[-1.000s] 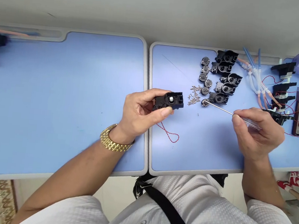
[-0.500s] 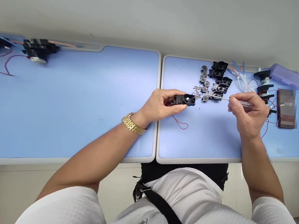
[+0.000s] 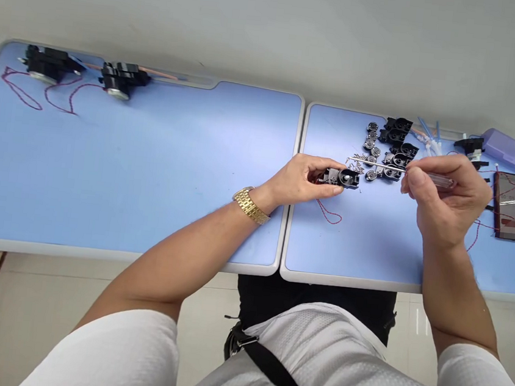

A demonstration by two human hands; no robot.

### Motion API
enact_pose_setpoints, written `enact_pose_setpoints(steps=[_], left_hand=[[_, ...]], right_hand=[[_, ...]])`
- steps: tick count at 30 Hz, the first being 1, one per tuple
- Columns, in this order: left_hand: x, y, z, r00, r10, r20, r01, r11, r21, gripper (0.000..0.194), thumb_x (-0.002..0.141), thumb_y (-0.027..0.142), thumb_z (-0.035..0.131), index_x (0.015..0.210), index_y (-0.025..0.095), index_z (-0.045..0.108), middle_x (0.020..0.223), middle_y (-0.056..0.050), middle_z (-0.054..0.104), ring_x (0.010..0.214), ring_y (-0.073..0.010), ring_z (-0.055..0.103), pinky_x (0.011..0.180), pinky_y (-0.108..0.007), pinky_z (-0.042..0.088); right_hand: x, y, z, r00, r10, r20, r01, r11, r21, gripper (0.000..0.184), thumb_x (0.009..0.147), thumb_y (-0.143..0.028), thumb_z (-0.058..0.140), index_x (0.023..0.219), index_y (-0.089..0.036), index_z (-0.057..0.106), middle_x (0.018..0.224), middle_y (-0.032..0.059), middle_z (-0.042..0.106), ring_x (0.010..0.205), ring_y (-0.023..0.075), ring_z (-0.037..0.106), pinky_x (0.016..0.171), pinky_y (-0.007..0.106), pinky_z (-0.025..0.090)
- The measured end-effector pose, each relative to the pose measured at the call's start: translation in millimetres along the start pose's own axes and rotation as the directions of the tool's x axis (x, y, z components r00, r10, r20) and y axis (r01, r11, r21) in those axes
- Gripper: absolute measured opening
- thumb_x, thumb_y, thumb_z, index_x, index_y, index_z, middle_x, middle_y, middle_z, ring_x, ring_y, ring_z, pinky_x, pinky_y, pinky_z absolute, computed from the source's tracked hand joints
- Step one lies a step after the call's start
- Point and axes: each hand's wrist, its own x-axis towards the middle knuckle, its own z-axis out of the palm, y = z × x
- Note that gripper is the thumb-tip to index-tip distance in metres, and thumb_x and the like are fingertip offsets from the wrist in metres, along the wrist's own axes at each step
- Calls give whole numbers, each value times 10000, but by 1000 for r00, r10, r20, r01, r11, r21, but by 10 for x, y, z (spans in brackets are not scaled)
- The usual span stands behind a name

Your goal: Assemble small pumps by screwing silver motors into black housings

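Note:
My left hand (image 3: pixel 302 182) grips a black plastic housing (image 3: pixel 347 178) between thumb and fingers, over the right table near the seam. A thin red wire loop (image 3: pixel 329 213) trails from below it. In my right hand (image 3: pixel 452 198) is a screwdriver (image 3: pixel 440 180) with a clear handle. Its slim metal shaft points left, and the tip is above the housing, by a pile of small screws (image 3: pixel 357 162). Whether a screw sits on the tip is too small to tell. Several round black parts (image 3: pixel 370 145) and black housings (image 3: pixel 397 131) lie just beyond.
Two light-blue tables (image 3: pixel 149 175) meet at a seam. Two black assemblies (image 3: pixel 121 79) with red wires sit at the far left. On the right lie white and blue ties (image 3: pixel 432 144), a purple case (image 3: pixel 513 151), a phone (image 3: pixel 511 198) and more wired black parts (image 3: pixel 469 144).
The screwdriver tip has shifted from the right of the screw pile to its upper left side, nearer the housing. The whole view has swung left, so the tables appear further right.

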Motion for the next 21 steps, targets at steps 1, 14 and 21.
enact_pose_setpoints(steps=[1, 14, 21], left_hand=[[-9, -3, 0, 1000, 7, 4, -7, 1000, -5, 544, 805, 555, 1060, 1215, 206, 979, 829, -56, 816, 637, -128, 570, 574, -269, 467], [-101, 16, -31, 992, 126, -15, -125, 991, 47, 503, 896, 490, 1024, 1317, 221, 969, 998, -92, 867, 749, -133, 654, 618, -237, 490], [-115, 13, -44, 992, 124, -28, -123, 991, 50, 528, 898, 522, 1028, 1336, 233, 967, 1050, -117, 874, 811, -164, 700, 642, -255, 508]], right_hand=[[-35, 17, -7, 1000, 3, 1, -3, 1000, -1, 147, 1056, -482, 897, 992, -353, 867, 785, -27, 781, 599, 198, 679, 538, 405, 511], [-118, -95, -76, 999, -42, -3, 42, 999, 25, 41, 1083, -400, 875, 1063, -380, 904, 812, -10, 815, 613, 224, 710, 557, 433, 515], [-76, -29, -94, 992, -123, 14, 123, 992, 35, 71, 1013, -230, 875, 1017, -301, 880, 816, -25, 831, 601, 164, 700, 547, 361, 510]])
